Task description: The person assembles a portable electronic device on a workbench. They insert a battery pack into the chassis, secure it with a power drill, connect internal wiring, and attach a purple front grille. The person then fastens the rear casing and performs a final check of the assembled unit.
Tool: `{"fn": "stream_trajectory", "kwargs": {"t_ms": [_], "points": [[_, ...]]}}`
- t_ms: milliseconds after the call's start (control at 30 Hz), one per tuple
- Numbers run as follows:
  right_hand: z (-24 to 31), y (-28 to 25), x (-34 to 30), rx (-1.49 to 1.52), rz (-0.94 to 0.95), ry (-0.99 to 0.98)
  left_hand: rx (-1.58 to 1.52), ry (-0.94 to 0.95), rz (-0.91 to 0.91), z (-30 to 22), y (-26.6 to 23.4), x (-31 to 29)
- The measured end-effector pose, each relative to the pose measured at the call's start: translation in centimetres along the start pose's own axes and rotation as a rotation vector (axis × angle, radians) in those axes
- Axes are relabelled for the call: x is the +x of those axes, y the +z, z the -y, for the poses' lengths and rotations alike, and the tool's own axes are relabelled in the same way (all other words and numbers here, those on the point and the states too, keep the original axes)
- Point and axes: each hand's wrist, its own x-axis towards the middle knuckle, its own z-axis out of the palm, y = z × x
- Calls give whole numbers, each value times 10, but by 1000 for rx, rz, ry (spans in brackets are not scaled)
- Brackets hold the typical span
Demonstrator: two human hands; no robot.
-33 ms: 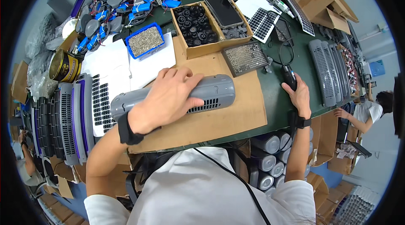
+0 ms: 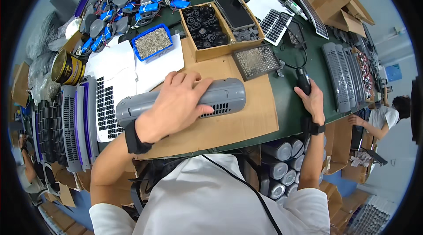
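Observation:
A long grey plastic housing (image 2: 224,96) with vent slots lies across a cardboard sheet (image 2: 251,122) on the green table. My left hand (image 2: 176,103) lies over its middle, fingers wrapped across the top. My right hand (image 2: 313,102) reaches out to the table's right edge and grips a black corded hand tool (image 2: 303,81), which stands on the table. A black tray of small screws (image 2: 256,62) sits between the housing and the tool. Both wrists wear black bands.
A cardboard box (image 2: 211,52) holds black wheels and a dark flat panel. Beside it are a blue tray of screws (image 2: 152,42), white sheets (image 2: 110,61) and a gold tin (image 2: 66,68). Grey housings are stacked at left (image 2: 70,120) and right (image 2: 337,76). A co-worker (image 2: 387,114) sits far right.

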Motion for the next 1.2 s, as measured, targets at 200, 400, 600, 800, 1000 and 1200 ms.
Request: {"fn": "stream_trajectory", "kwargs": {"t_ms": [200, 400, 600, 800, 1000, 1200], "points": [[113, -38, -22, 1290, -106, 26, 118, 91, -109, -16, 20, -6], [219, -25, -53, 1729, -91, -357, 248, 77, -172, -12, 48, 2], [242, -5, -52, 1645, -124, -456, 342, 97, -276, -10, 58, 3], [259, 11, -49, 1555, -234, -415, 348, 122, -264, -7, 56, 5], [258, 11, -38, 1572, 19, -310, 315, 103, -264, -5, 57, 7], [252, 10, -44, 1645, 207, -417, 402, 86, -280, -8, 62, 7]]}}
